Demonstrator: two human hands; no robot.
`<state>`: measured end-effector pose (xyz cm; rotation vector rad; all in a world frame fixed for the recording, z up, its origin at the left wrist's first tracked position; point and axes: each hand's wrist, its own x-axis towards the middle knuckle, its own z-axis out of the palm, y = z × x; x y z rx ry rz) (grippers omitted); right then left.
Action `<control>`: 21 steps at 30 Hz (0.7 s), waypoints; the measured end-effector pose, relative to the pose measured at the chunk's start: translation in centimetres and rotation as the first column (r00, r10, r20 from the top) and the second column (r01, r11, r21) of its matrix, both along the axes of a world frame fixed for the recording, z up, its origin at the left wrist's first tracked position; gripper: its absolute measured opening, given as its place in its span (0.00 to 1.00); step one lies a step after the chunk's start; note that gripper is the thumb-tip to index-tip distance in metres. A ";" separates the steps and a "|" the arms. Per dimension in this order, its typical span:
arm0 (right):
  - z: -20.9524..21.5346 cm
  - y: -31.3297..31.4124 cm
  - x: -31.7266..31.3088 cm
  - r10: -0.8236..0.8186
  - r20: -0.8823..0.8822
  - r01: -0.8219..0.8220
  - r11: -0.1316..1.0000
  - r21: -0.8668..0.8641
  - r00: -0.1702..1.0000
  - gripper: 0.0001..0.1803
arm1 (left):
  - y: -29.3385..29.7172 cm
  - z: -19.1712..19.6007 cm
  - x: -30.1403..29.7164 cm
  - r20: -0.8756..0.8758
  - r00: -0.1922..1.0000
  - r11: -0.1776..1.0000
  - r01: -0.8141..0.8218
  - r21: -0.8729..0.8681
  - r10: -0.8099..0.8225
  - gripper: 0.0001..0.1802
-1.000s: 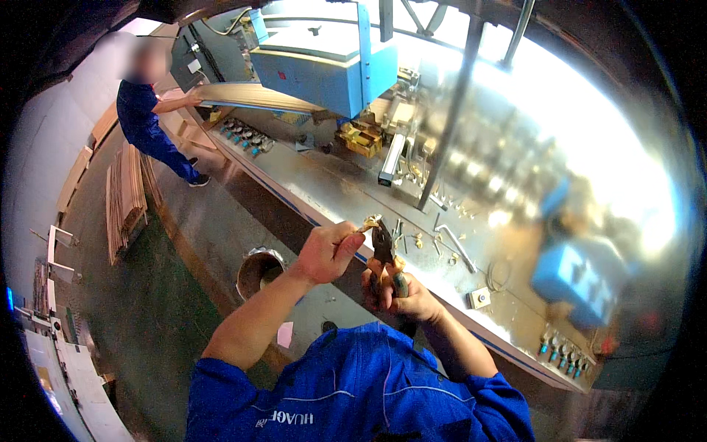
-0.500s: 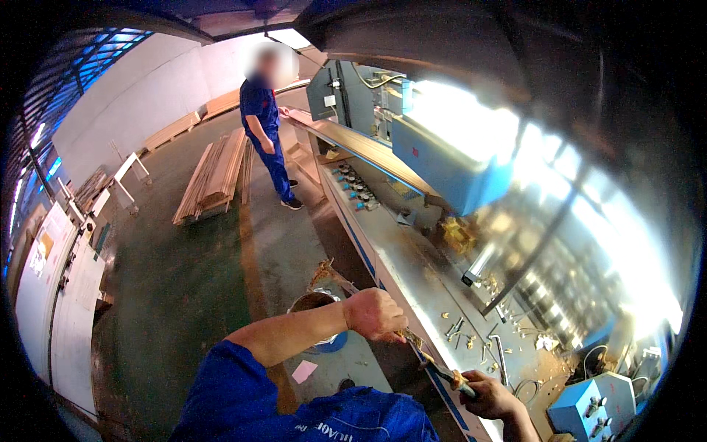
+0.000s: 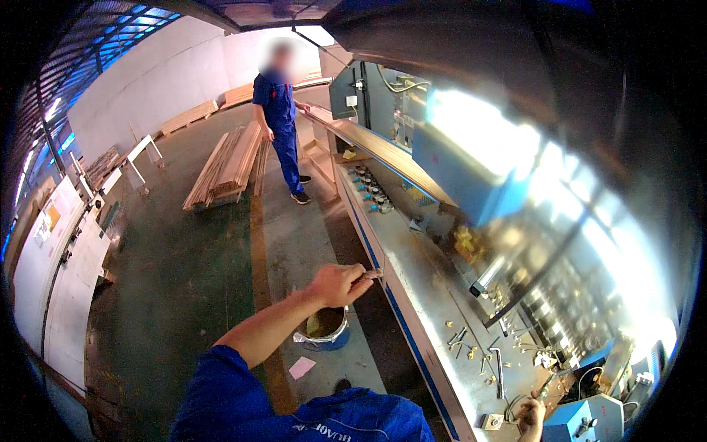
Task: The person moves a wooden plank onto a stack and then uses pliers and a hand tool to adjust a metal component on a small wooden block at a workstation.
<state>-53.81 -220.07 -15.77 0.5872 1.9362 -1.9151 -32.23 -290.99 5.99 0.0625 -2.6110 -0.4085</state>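
Observation:
My left hand (image 3: 337,286) is closed over the front edge of the machine bed, above a blue bucket (image 3: 335,342) with a crumpled shiny lining. A short brownish piece pokes out of its fingertips; its kind is not clear. At the lower right, my right hand (image 3: 530,416) is low over the bed, fingers curled around something mostly hidden, with a slim shaft showing above them. Near that hand are a bent metal wrench (image 3: 500,368), a small square block (image 3: 493,421) and several loose bolts (image 3: 458,337).
A long machine bed (image 3: 434,324) runs along my right, with a blue housing (image 3: 468,177) and bright lamps above. A blue control box (image 3: 571,423) stands at lower right. Farther off, a person in blue (image 3: 278,118) stands beside long boards (image 3: 383,151). Stacked planks (image 3: 232,166) lie left.
My right hand has moved away from the left, down and right over the bed; the tool it held is now mostly hidden. My left hand has shifted up and left, uncovering more of the bucket.

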 end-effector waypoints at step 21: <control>15.8 -24.3 15.0 0.802 -0.422 -0.904 0.408 -0.130 0.423 0.44 | 19.7 1.7 -3.7 0.059 0.862 0.563 0.276 0.779 -0.504 0.21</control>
